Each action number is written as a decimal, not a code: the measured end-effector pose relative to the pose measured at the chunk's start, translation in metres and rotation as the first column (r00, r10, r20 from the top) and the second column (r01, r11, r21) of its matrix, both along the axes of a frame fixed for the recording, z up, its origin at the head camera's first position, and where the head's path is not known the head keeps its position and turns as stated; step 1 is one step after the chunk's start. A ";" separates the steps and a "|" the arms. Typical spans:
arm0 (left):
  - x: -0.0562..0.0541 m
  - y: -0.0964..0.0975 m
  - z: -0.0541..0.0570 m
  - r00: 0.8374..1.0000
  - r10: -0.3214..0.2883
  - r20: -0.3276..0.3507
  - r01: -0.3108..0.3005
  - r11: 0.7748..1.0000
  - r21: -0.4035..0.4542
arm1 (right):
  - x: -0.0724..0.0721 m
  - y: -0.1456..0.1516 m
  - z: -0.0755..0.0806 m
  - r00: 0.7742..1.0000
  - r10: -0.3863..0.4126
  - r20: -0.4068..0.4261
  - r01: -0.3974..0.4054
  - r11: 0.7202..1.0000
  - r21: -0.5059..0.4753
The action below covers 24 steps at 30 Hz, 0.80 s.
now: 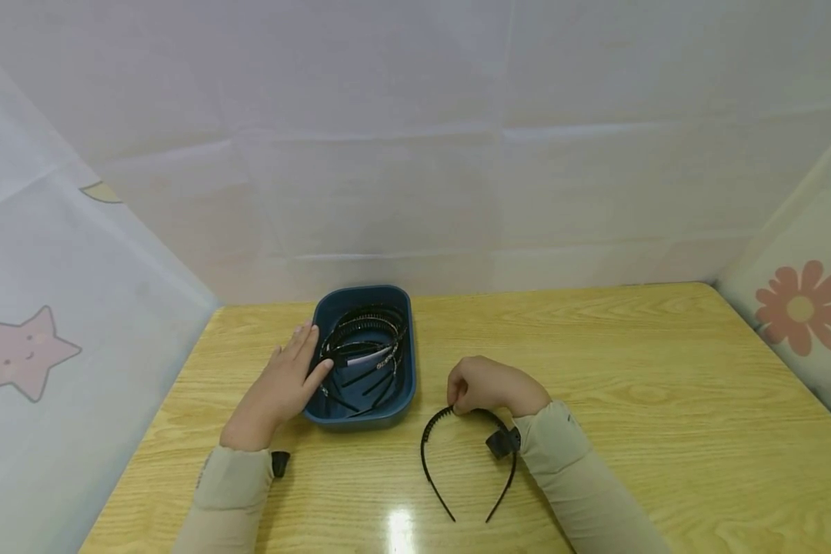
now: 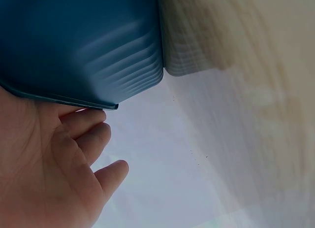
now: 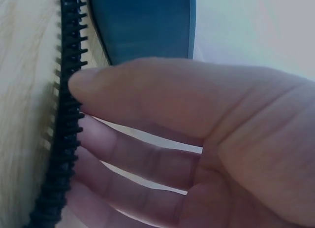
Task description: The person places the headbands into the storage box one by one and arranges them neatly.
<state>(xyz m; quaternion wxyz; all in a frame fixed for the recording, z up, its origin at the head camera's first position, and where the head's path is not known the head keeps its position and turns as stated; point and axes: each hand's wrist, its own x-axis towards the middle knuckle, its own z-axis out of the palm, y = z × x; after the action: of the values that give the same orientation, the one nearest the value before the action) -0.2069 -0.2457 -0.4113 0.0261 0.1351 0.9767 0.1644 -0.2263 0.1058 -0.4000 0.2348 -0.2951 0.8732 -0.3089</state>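
Note:
My right hand (image 1: 495, 385) pinches a black toothed headband (image 1: 425, 454) at the top of its arch. The headband's two ends point toward me, close over the table. In the right wrist view the thumb and fingertips sit at the row of teeth on the headband (image 3: 64, 139). My left hand (image 1: 280, 388) rests with extended fingers along the left rim of a dark blue plastic bin (image 1: 367, 422). From the left wrist view, those fingers lie beside the bin's wall (image 2: 113, 50). Several dark headbands (image 1: 367, 319) lie piled inside the bin, some patterned.
The wood-grain table (image 1: 595, 346) extends far to the right of the bin. A pale cloth wall (image 1: 388, 192) stands behind it, with printed cloth at both sides, a star (image 1: 24, 354) at left and a flower (image 1: 799, 308) at right.

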 end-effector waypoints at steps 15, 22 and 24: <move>0.001 0.000 0.001 1.000 0.004 -0.002 -0.004 1.000 -0.009 | -0.008 0.013 0.000 0.999 0.008 -0.045 -0.008 1.000 -0.010; 0.001 0.001 0.002 1.000 0.000 -0.004 0.000 1.000 -0.004 | -0.015 0.025 -0.003 0.999 -0.016 -0.042 0.014 0.999 -0.044; 0.000 0.001 0.001 1.000 -0.001 -0.004 0.001 1.000 -0.004 | -0.017 0.029 -0.001 0.999 -0.011 -0.042 0.008 0.999 -0.053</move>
<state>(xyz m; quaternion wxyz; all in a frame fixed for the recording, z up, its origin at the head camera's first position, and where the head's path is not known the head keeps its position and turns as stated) -0.2065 -0.2446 -0.4100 0.0247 0.1359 0.9770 0.1621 -0.2428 0.1347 -0.4015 0.2070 -0.3035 0.8708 -0.3268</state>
